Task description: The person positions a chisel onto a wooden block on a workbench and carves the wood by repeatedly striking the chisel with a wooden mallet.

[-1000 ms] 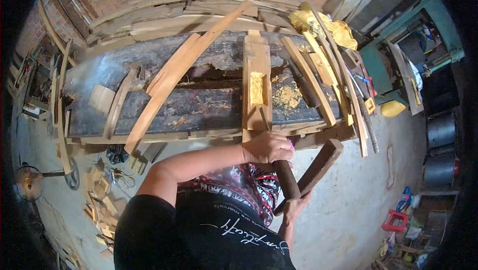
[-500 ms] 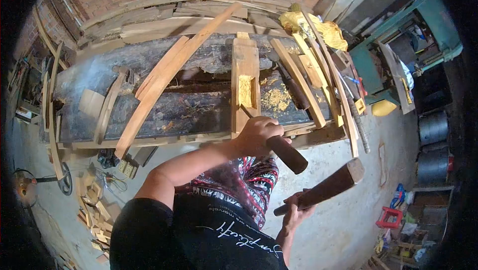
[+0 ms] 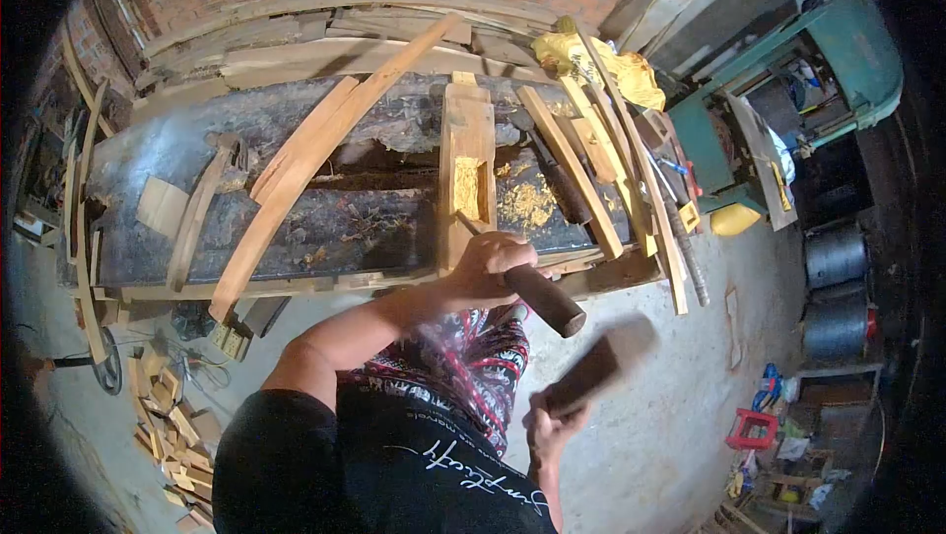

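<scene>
My left hand (image 3: 490,266) is wrapped round a chisel (image 3: 547,301), whose thick dark handle sticks out toward me. The blade tip meets the near end of a rectangular mortise in a wooden beam (image 3: 465,130) lying across the bench. Pale chips fill part of that recess. Lower down, my right hand (image 3: 558,428) grips a wooden mallet (image 3: 609,365), its head blurred and apart from the chisel's handle end. Wood shavings (image 3: 527,203) lie just right of the beam.
Long curved wooden pieces (image 3: 296,179) cross the dark bench slab (image 3: 384,238) on both sides of the beam. A hammer (image 3: 202,209) rests at left. Offcuts (image 3: 172,426) are piled on the floor. A green machine (image 3: 709,135) stands at right, near a yellow bag (image 3: 601,66).
The mallet has swung up and left, closer to the chisel handle, and is now blurred. My left hand keeps the chisel in the mortise. The whole view has shifted slightly.
</scene>
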A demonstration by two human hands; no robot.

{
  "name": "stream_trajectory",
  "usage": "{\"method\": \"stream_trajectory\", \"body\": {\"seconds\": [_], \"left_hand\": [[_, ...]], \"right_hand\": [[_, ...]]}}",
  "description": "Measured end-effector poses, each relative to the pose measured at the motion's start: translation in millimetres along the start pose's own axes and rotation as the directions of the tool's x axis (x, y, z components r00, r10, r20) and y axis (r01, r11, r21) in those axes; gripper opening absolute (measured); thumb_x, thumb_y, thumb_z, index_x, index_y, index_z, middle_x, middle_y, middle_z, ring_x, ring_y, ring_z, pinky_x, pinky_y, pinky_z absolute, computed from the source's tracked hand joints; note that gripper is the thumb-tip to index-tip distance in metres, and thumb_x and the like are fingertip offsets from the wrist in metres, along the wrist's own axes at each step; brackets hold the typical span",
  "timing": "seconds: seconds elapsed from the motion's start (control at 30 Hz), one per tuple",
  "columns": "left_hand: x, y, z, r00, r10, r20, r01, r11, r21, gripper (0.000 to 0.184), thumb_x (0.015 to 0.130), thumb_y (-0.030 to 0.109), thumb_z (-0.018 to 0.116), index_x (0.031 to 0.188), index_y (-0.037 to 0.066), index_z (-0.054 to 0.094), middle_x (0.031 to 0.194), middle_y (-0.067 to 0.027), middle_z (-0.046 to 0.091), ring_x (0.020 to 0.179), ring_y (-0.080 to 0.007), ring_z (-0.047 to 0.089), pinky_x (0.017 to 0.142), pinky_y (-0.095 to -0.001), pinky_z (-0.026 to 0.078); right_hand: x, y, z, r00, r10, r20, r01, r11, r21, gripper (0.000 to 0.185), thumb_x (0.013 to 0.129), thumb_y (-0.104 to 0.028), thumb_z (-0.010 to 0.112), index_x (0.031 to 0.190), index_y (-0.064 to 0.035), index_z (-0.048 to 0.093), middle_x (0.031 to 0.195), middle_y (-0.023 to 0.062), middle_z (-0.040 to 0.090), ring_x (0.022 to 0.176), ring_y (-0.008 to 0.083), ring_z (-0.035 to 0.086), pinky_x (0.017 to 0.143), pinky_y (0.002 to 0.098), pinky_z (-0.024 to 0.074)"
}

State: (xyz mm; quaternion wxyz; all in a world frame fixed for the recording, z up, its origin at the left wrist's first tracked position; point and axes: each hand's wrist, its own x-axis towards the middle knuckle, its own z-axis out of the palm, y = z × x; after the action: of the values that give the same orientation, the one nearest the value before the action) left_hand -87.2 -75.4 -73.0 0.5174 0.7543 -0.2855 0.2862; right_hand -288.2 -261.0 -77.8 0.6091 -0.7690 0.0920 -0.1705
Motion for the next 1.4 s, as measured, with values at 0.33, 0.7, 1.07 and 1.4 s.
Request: {"method": "stream_trajectory", "body": {"seconds": [0.33,0.7,1.07,1.4], "left_hand": [[-5.8,-9.4,4.4,0.999,0.032,-0.027,-0.034,0.996,-0.076,0.024,0.074,0.021,0.072,0.067,0.012,0.051,0.058,-0.0043,0.050,0.053,-0.0237,0.056,0.049,-0.0353,0.043],[1.0,-0.3,-8.3,0.994,-0.097,-0.039,0.092,0.987,-0.131,0.036,0.076,0.022,0.072,0.062,0.016,0.039,0.055,-0.0001,0.045,0.050,-0.0180,0.051,0.047,-0.0329,0.043],[6.8,-10.2,-10.2,0.982,-0.173,-0.077,0.136,0.928,-0.346,0.023,0.067,0.012,0.078,0.077,0.007,0.058,0.070,-0.0022,0.059,0.063,-0.0143,0.058,0.054,-0.0290,0.043],[-27.7,-18.8,6.9,0.993,0.120,-0.010,-0.121,0.985,-0.126,0.029,0.074,0.035,0.074,0.063,0.016,0.055,0.061,-0.0021,0.057,0.057,-0.0187,0.060,0.055,-0.0301,0.048]], "right_hand": [[5.9,18.9,21.2,0.996,-0.048,0.073,0.057,0.990,-0.126,0.050,0.069,0.002,0.070,0.113,0.0014,0.046,0.087,0.0042,0.054,0.073,0.0120,0.051,0.067,0.0283,0.0443],[-8.0,-2.4,12.8,0.993,-0.107,-0.041,0.110,0.990,0.084,0.051,0.068,-0.003,0.065,0.113,0.0028,0.041,0.072,0.0103,0.056,0.061,0.0182,0.058,0.056,0.0292,0.0473],[17.9,-2.9,22.9,0.960,-0.261,0.099,0.259,0.965,0.031,0.062,0.076,-0.023,0.066,0.125,-0.0022,0.033,0.081,0.0073,0.056,0.072,0.0173,0.055,0.071,0.0316,0.0447],[5.3,-2.3,8.3,0.967,-0.251,0.046,0.245,0.964,0.103,0.043,0.077,-0.028,0.068,0.103,-0.0012,0.049,0.076,0.0054,0.056,0.067,0.0165,0.054,0.068,0.0301,0.0448]]}}
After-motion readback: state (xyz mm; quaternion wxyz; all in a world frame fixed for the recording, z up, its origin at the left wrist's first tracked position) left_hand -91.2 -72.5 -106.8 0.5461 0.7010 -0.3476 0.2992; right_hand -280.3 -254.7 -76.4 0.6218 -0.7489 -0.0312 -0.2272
